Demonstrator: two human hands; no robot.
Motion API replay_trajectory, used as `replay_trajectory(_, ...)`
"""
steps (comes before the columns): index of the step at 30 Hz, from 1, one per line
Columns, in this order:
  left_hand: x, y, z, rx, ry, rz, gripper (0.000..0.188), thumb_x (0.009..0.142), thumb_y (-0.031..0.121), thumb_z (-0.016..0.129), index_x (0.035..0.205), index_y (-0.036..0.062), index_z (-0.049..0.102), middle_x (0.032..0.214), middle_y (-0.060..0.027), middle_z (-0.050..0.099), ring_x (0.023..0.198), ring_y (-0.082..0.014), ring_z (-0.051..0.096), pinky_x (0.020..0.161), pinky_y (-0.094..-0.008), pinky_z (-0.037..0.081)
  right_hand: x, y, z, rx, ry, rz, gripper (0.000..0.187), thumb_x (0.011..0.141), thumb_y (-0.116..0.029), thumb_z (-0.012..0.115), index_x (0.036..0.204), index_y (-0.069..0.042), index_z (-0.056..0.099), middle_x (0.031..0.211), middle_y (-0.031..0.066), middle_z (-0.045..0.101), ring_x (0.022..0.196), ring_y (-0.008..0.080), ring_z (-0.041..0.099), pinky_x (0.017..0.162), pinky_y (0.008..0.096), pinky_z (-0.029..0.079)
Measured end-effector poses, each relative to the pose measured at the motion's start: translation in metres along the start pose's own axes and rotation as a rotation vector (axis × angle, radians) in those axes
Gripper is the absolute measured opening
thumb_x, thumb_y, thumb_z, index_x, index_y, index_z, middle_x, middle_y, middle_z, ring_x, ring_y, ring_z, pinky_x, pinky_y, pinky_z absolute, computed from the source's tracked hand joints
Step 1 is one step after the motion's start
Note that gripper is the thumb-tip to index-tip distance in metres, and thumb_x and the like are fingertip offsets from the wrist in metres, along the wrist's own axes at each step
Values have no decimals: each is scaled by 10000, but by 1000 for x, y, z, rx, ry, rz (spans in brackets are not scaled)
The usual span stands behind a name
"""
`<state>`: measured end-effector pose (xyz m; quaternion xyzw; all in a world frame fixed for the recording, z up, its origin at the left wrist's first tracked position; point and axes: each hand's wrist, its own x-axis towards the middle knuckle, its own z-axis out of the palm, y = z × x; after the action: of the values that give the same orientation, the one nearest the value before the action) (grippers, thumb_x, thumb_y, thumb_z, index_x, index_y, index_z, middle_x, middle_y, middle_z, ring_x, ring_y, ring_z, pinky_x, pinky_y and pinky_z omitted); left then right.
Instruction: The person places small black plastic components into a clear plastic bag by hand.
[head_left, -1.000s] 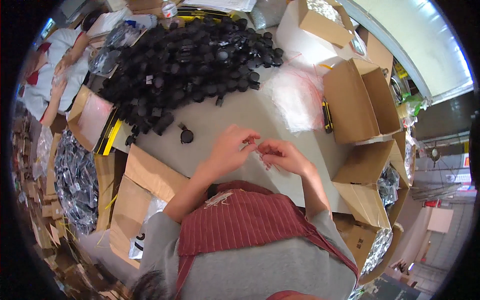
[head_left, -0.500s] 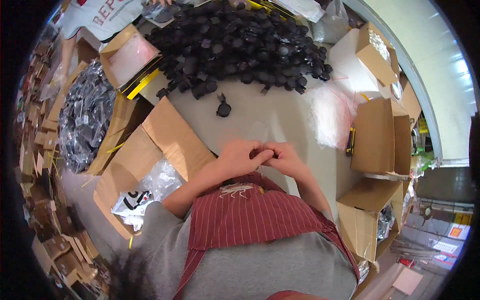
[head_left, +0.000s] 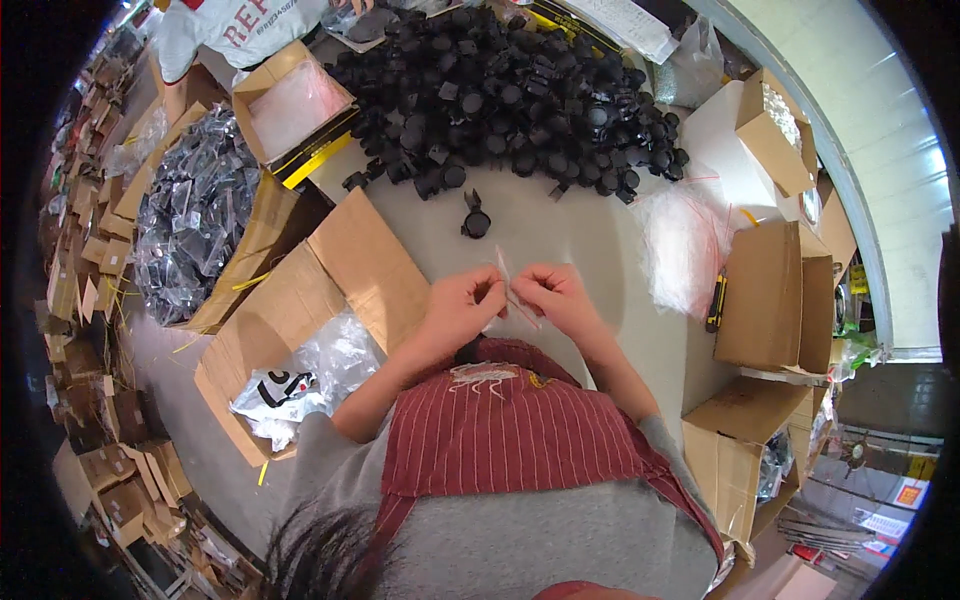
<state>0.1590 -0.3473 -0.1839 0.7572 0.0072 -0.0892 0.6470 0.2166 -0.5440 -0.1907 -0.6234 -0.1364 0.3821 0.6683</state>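
- a small clear bag (head_left: 503, 268) with reddish edges is between the two hands, above the near part of the table, in front of the body.
- the left hand (head_left: 466, 302) has its thumb and fingers closed, pinching the bag from the left side.
- the right hand (head_left: 556, 298) is also closed, with thumb and finger gripping the bag from the right side; the two hands are near each other.
- the table (head_left: 590, 235) is smooth and grey, and its bare part lies around and beyond the hands.
- one black part (head_left: 476, 224), with a round end, lies alone on the table, just beyond the hands.
- farther away, a wide pile of black parts (head_left: 510, 110) covers the far side of the table.
- to the right lies a stack of clear bags (head_left: 682, 250) with red edges; a yellow and black cutter (head_left: 716, 300) is beside a cardboard box (head_left: 762, 300).
- to the left, an open carton (head_left: 365, 260) has crumpled plastic (head_left: 342, 350) in it.
- beyond it, many wrapped parts (head_left: 195, 215) fill another box.
- at the upper left, another person (head_left: 250, 30) in a light shirt is across the table.
- along the left of the room, many brown boxes (head_left: 110, 300) are crowded together.
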Motion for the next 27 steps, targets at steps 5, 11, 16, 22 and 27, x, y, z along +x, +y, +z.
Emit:
replay_trajectory(5,19,-1,-41,636,321,294,125,777,184,671,777,62,643,714,-72,628,679,-212,603,623,-321,488,13,0,-11,-1239,569,-651,138,785,-171,707,879,-84,654,656,29,602,599,169,616,542,315,474)
replay_trajectory(11,24,0,-24,940,305,649,129,715,171,701,747,82,614,770,-71,623,763,-259,605,634,-371,503,38,-20,12,-1522,510,-868,320,771,-83,661,1081,-91,583,1033,70,625,767,242,667,566,341,525)
replay_trajectory(16,19,8,-9,858,338,418,204,718,116,655,903,49,605,842,-102,638,863,-285,615,677,-396,538,55,1,16,-1261,410,-720,285,804,-35,635,1081,-78,582,1149,86,589,807,264,669,600,339,543)
replay_trajectory(22,14,-44,-45,768,546,195,170,756,75,631,911,59,563,894,-134,622,900,-328,613,734,-458,520,69,-10,21,-1043,431,-668,322,818,-26,659,1126,-73,577,1212,80,577,811,248,666,657,320,553)
replay_trajectory(27,15,-27,-99,885,825,177,174,783,61,668,930,80,577,881,-80,616,862,-311,601,702,-431,490,109,-15,-2,-694,108,-566,446,795,-68,720,1212,-88,562,1297,94,538,881,229,667,786,319,545)
